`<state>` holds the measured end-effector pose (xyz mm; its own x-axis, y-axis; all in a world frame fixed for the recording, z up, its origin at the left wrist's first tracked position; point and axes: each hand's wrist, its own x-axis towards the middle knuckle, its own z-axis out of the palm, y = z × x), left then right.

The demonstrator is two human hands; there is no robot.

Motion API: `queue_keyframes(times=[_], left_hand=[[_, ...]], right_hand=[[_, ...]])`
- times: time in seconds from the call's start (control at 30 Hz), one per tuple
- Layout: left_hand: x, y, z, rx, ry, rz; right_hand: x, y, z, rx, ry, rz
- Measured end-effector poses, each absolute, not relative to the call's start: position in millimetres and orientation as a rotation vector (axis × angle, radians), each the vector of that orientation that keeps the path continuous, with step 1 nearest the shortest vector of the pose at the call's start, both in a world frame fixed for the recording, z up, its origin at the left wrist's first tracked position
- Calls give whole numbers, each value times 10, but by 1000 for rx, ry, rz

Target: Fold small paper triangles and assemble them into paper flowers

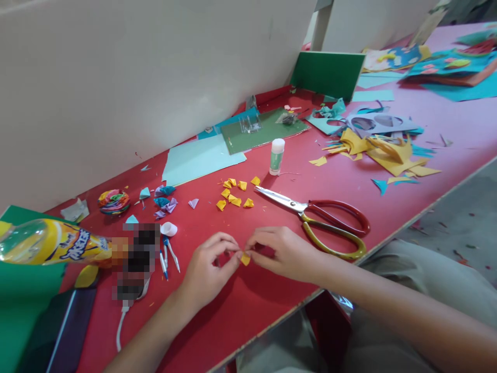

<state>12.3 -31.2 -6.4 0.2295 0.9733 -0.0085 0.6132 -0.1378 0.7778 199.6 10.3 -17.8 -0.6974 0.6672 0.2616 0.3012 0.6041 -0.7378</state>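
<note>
A small yellow folded paper piece (245, 258) sits between the fingertips of both hands just above the red table (240, 305). My left hand (207, 267) pinches its left side. My right hand (281, 252) pinches its right side. Several finished yellow folded pieces (234, 194) lie in a loose cluster farther back. Large red and yellow handled scissors (322, 220) lie shut to the right of my right hand, blades pointing left.
A glue stick (277, 156) stands upright behind the scissors. Yellow and blue paper scraps (382, 150) pile at the back right. Pale blue sheet (200, 158), teal and purple folded bits (165, 199), a yellow drink bottle (54, 243) and pens (169, 254) lie left. The table edge runs diagonally near my right arm.
</note>
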Motion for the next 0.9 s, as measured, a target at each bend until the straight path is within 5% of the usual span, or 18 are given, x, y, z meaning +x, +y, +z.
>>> queue_keyframes(times=[0.13, 0.57, 0.9], left_hand=[[134, -326, -69, 1934, 1493, 438], [184, -375, -148, 2051, 1600, 253], [172, -387, -141, 2271, 1483, 147]], right_hand=[[1960, 90, -216, -889, -2385, 1134], [1926, 68, -296, -899, -2670, 841], [2035, 201, -292, -477, -2879, 675]])
